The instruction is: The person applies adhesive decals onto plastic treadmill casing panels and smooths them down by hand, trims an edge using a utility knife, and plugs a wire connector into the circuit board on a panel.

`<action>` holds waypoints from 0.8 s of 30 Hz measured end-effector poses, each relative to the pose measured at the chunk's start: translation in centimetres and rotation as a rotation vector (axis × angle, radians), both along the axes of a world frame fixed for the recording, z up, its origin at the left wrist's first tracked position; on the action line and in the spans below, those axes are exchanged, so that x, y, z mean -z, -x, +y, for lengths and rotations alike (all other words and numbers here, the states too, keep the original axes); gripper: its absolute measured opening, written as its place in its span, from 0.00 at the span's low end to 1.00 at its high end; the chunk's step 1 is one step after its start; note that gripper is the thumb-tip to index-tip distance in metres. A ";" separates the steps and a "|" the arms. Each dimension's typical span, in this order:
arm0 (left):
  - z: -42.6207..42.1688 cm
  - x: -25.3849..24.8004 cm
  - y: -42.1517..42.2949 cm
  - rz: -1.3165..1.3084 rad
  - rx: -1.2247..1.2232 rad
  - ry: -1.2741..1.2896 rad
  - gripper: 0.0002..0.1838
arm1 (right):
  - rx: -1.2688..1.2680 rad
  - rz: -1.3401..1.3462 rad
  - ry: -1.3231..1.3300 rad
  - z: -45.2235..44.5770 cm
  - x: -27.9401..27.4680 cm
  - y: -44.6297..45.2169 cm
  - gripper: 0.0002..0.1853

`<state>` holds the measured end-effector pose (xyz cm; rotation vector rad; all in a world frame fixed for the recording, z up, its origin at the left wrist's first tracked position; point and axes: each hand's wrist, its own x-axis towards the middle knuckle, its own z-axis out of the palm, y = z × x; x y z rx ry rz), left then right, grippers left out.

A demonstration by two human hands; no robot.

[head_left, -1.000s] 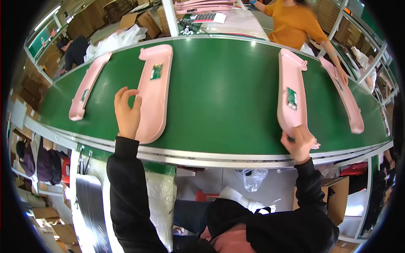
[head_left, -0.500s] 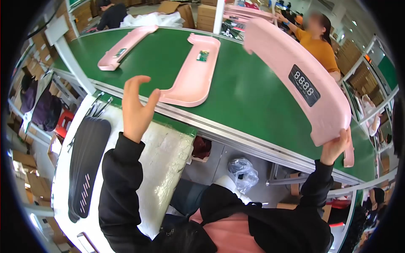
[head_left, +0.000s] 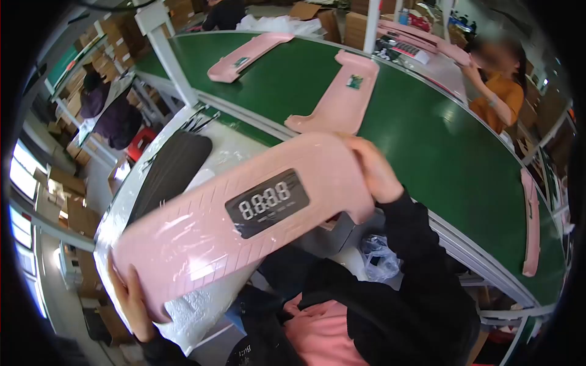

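A pink plastic cover [head_left: 183, 244] with a dark digital display [head_left: 268, 202] on its face is held up tilted between my two hands. My left hand [head_left: 133, 300] grips its lower left end, the fingers partly behind the edge. At its upper right end, my right hand [head_left: 377, 168] holds the rounded corner, with some fingers hidden behind the panel. Beneath the cover lies a bench padded with shiny plastic wrap [head_left: 235, 140]. Part of a stack of long black panels [head_left: 177, 168] shows past the cover's upper edge.
On the green conveyor belt [head_left: 439, 177] lie pink covers, one [head_left: 345, 100] and another [head_left: 250, 56] with green circuit boards inside. A third [head_left: 531, 226] is far right. Across the belt, a person in an orange top [head_left: 500, 100] handles pink parts. A plastic bag [head_left: 379, 256] is below.
The pink cover has moved from above the belt at right to over the padded bench. My left hand, open and empty before, now grips its other end. The view has shifted left.
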<state>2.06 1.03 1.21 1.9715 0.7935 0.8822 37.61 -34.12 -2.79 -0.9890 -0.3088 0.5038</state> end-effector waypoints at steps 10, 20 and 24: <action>-3.2 9.5 9.7 0.093 -0.357 0.151 0.24 | -0.077 -0.806 0.593 13.0 7.4 -2.8 0.16; -3.7 7.3 6.4 0.324 -0.472 -0.490 0.06 | 0.048 -1.098 0.804 13.0 2.7 2.2 0.11; -5.7 6.7 5.4 0.356 -0.447 -0.570 0.08 | 0.090 -1.185 0.887 13.4 3.8 2.4 0.10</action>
